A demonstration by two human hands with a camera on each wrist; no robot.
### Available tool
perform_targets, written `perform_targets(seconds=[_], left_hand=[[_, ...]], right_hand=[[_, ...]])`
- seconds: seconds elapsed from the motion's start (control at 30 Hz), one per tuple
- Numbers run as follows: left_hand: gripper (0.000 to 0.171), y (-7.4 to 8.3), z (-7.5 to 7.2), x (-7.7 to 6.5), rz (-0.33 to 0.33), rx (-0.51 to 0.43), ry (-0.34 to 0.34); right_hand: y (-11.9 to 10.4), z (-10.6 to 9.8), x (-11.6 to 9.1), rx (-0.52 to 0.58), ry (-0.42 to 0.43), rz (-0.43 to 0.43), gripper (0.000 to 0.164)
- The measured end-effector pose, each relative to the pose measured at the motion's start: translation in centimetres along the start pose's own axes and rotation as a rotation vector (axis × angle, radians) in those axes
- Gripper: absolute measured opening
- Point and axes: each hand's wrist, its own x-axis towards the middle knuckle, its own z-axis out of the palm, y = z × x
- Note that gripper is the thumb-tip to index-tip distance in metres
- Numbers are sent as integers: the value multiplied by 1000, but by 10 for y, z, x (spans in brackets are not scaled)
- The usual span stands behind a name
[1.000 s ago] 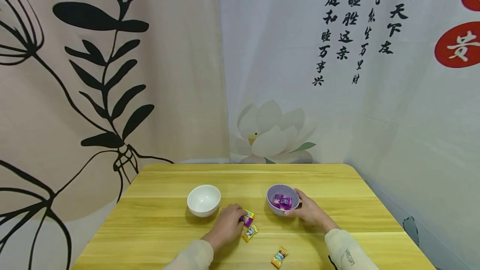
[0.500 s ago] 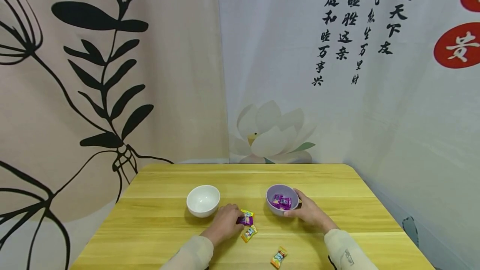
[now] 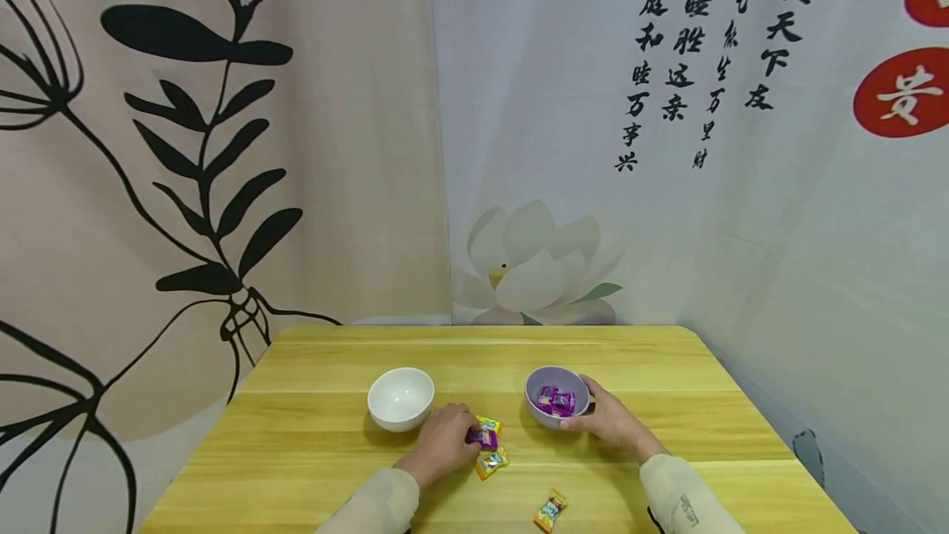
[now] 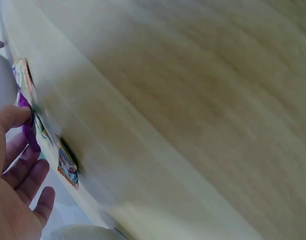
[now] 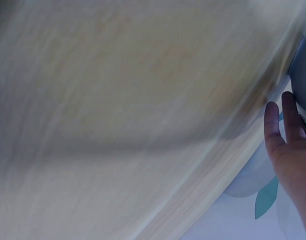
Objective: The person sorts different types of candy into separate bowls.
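Note:
My left hand (image 3: pixel 443 442) pinches a purple-wrapped candy (image 3: pixel 485 437) between thumb and index finger; the left wrist view shows the same purple candy (image 4: pixel 30 132) in the grip, the other fingers loosely bent. Close beside it on the table lie a yellow-wrapped candy (image 3: pixel 490 423), partly covered, and a second yellow candy (image 3: pixel 492 463). My right hand (image 3: pixel 611 421) holds the side of a lilac bowl (image 3: pixel 533 408) with several purple candies (image 3: pixel 556 401) inside. In the right wrist view, fingers of the right hand (image 5: pixel 292 155) reach the bowl's wall (image 5: pixel 303 75), cut off by the frame edge.
A white bowl (image 3: pixel 400 399) stands left of the lilac one, just beyond my left hand. An orange-yellow candy (image 3: pixel 550 510) lies near the front of the wooden table (image 3: pixel 334 353). Behind the table's far edge hangs a printed cloth backdrop (image 3: pixel 371 188).
The purple candy in my left hand has turned a little and shifted slightly left with the fingers. My right hand stays at the lilac bowl.

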Motion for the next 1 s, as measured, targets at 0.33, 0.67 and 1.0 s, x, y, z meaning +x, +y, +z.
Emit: perform_targets(seconds=[0.33, 0.67, 1.0], left_hand=[[19, 4, -17, 11, -32, -97, 66], [14, 12, -39, 34, -121, -181, 70], [10, 33, -39, 67, -93, -187, 67]], right_hand=[[0, 0, 1, -11, 1, 7, 107], [-1, 0, 0, -8, -4, 9, 108], [-2, 0, 0, -15, -1, 8, 106]])
